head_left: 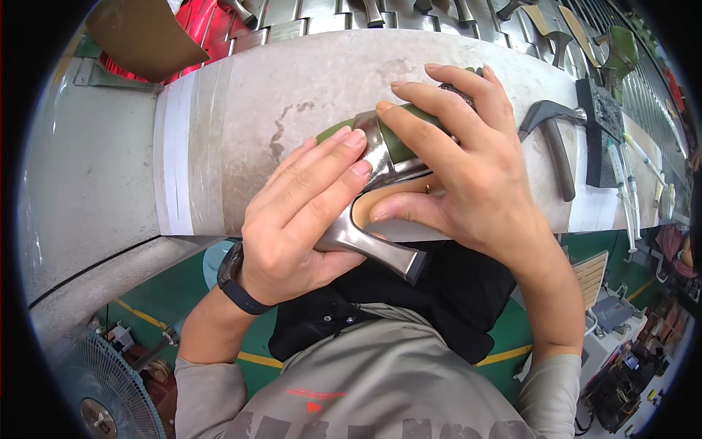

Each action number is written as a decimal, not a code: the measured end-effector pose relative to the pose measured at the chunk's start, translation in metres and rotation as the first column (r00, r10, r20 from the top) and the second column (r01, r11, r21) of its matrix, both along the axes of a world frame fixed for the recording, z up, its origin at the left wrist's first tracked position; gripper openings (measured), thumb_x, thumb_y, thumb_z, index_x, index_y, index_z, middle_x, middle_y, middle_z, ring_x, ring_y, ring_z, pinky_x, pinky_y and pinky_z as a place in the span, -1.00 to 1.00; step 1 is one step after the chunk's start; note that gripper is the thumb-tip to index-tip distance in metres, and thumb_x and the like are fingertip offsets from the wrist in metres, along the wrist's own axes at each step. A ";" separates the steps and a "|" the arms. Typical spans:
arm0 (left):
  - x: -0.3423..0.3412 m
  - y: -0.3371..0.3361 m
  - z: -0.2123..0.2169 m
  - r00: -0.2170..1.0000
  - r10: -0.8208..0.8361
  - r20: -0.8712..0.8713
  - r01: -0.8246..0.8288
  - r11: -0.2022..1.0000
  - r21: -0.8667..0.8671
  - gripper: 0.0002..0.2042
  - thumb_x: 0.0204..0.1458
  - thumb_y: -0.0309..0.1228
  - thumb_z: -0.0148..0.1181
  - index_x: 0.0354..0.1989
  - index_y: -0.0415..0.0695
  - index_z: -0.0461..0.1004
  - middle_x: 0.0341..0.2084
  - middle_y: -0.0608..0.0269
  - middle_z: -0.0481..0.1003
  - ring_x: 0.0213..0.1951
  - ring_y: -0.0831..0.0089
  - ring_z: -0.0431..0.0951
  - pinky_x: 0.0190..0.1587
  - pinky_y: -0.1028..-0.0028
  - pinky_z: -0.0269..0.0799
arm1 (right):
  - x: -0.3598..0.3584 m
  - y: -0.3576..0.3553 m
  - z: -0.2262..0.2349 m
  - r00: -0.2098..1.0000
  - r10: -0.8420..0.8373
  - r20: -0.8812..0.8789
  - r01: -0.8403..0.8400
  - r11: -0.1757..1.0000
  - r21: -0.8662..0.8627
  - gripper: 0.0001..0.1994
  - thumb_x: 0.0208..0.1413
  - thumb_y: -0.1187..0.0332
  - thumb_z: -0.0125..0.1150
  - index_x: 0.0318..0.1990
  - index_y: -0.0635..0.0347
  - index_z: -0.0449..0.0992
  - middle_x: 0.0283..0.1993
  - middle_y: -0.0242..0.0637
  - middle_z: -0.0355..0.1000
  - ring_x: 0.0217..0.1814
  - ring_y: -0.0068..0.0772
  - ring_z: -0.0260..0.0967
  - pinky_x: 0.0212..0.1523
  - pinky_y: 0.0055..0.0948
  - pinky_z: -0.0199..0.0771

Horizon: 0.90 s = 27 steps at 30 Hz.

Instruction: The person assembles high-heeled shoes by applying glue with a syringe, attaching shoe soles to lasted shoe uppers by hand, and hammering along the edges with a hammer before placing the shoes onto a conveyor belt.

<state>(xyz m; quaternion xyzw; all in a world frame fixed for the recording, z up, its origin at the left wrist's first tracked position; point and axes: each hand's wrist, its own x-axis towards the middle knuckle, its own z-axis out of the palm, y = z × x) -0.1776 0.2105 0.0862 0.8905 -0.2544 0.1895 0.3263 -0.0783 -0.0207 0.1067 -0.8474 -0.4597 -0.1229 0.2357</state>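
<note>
My left hand (300,201) holds the green-and-metallic heeled shoe (376,157), fingers laid along its side, at the near edge of the pale bench (241,95). My right hand (479,164) arches over the green part, gripping it with the thumb against the tan surface; a hammer (557,143) lies to the right

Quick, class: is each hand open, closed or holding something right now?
Left hand: partly curled, holding the green and metallic-grey high-heeled shoe near its flared heel.
Right hand: fingers spread over the shoe's green part, holding it too.
</note>
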 end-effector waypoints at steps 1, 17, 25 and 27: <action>0.000 0.000 -0.001 1.000 0.002 -0.003 -0.002 1.000 -0.001 -0.31 -0.06 -0.20 0.64 0.20 -0.35 0.54 0.20 -0.32 0.53 0.23 -0.17 0.60 0.33 -0.02 0.48 | 0.000 0.000 0.000 1.000 0.002 -0.003 -0.002 1.000 -0.001 -0.20 -0.09 -0.29 0.44 0.19 0.13 0.62 0.26 -0.21 0.51 0.40 0.11 0.32 0.44 0.33 0.15; -0.009 -0.013 -0.014 0.997 0.072 0.003 -0.072 0.997 0.008 -0.26 -0.11 -0.37 0.62 0.30 -0.33 0.45 0.30 -0.25 0.47 0.32 -0.21 0.51 0.38 -0.12 0.36 | 0.022 0.011 0.028 0.963 -0.003 -0.268 -0.026 0.994 -0.103 -0.29 -0.37 0.10 0.72 0.05 0.16 0.67 0.19 -0.18 0.56 0.29 0.04 0.43 0.30 0.00 0.40; 0.009 -0.034 -0.002 0.981 0.084 -0.174 -0.070 0.994 0.086 -0.06 -0.15 -0.38 0.59 0.49 -0.25 0.28 0.46 -0.21 0.31 0.45 -0.09 0.37 0.45 -0.12 0.22 | 0.031 -0.029 -0.008 0.995 0.088 0.044 -0.087 0.996 -0.013 -0.19 -0.21 -0.22 0.49 0.21 0.06 0.63 0.36 -0.22 0.49 0.41 0.02 0.39 0.46 0.23 0.22; 0.010 -0.037 -0.005 0.982 0.081 -0.171 -0.063 0.992 0.107 -0.07 -0.14 -0.36 0.60 0.49 -0.25 0.29 0.46 -0.23 0.31 0.46 -0.10 0.36 0.45 -0.12 0.22 | 0.033 -0.032 -0.015 0.993 0.095 0.065 -0.096 0.995 0.013 -0.19 -0.18 -0.25 0.44 0.21 0.06 0.63 0.32 -0.24 0.51 0.40 0.00 0.41 0.46 0.25 0.22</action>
